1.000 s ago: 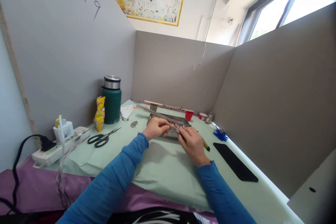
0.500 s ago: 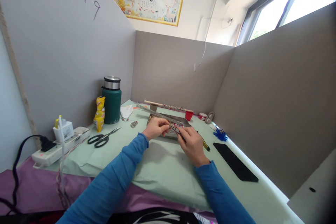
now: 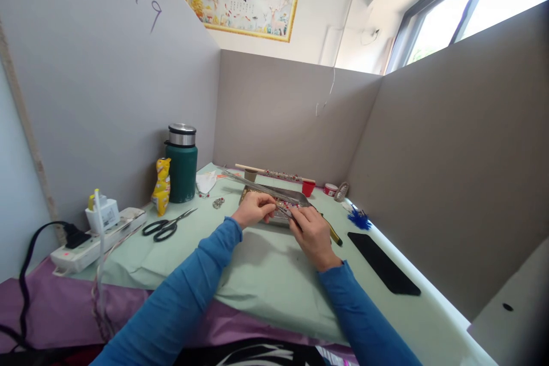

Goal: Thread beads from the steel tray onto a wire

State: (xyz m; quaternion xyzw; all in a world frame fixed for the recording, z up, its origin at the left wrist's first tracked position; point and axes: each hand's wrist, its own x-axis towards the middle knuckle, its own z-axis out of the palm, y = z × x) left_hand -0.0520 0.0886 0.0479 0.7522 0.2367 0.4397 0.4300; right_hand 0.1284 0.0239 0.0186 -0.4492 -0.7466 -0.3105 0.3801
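My left hand (image 3: 256, 210) is closed in a pinch over the near side of a metal tray (image 3: 295, 197). Whatever small piece it holds is too fine to name. Close beside it on the right, my right hand (image 3: 313, 234) is wrapped round slim pliers (image 3: 286, 213), whose metal tips point toward the left fingertips. Red and clear beads (image 3: 285, 204) lie in the tray behind the hands. Thin metal wires (image 3: 246, 180) stretch across the tray toward the back left.
Black scissors (image 3: 166, 230), a green flask (image 3: 182, 168) and a power strip (image 3: 103, 240) are on the left. A yellow-handled tool (image 3: 335, 235), blue tufts (image 3: 359, 218) and a black pad (image 3: 383, 263) lie right. A red cup (image 3: 307, 188) stands behind. Grey partitions (image 3: 295, 114) enclose the table.
Both hands stay almost in place over the tray. The pliers' metal tips show less than before. The whole view has shifted very slightly.
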